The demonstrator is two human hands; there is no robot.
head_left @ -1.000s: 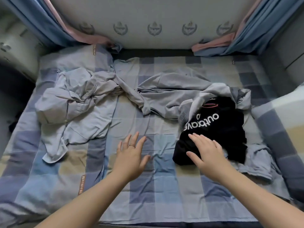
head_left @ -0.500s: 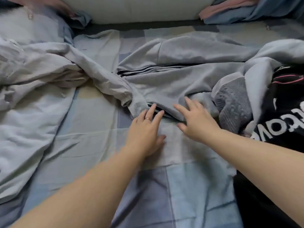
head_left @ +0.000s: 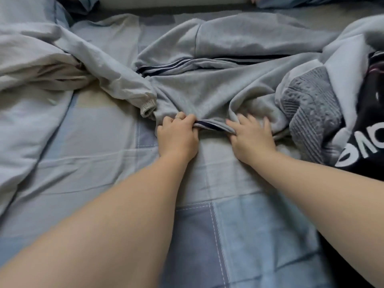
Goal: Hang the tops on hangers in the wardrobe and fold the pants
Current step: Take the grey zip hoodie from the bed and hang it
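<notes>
Left hand (head_left: pixel 176 136) is seen curled tight, fingers folded over the top and thumb beneath, and a bunched edge of the soft grey jersey pants (head_left: pixel 207 96) with dark navy side stripes is pinched in it. A thin ring (head_left: pixel 178 118) is worn on one finger. Right hand (head_left: pixel 252 138) is set just beside it on the same edge: the thumb is tucked under the cloth and the fingers (head_left: pixel 245 122) are laid over the top. They are blurred, so the fingertips cannot be made out sharply, but the fabric is clearly caught between thumb and fingers. A short run of navy stripe is held stretched between the two hands.

Out from the grip, the pants are spread crumpled toward the far side of the bed, on the blue, grey and beige checked bed sheet (head_left: pixel 228 225), over which both bare forearms are stretched.

To the left, a pale blue-grey crumpled woven top (head_left: pixel 52 59) is heaped, and its elastic cuff (head_left: pixel 147 107) is touching the pants just left of the left hand.

To the right, a darker grey textured knit piece (head_left: pixel 311 113) is lying against the pants; whether it belongs to them cannot be told. Beyond that, a black top with white printed lettering (head_left: pixel 372 132) is cut off by the right edge.
</notes>
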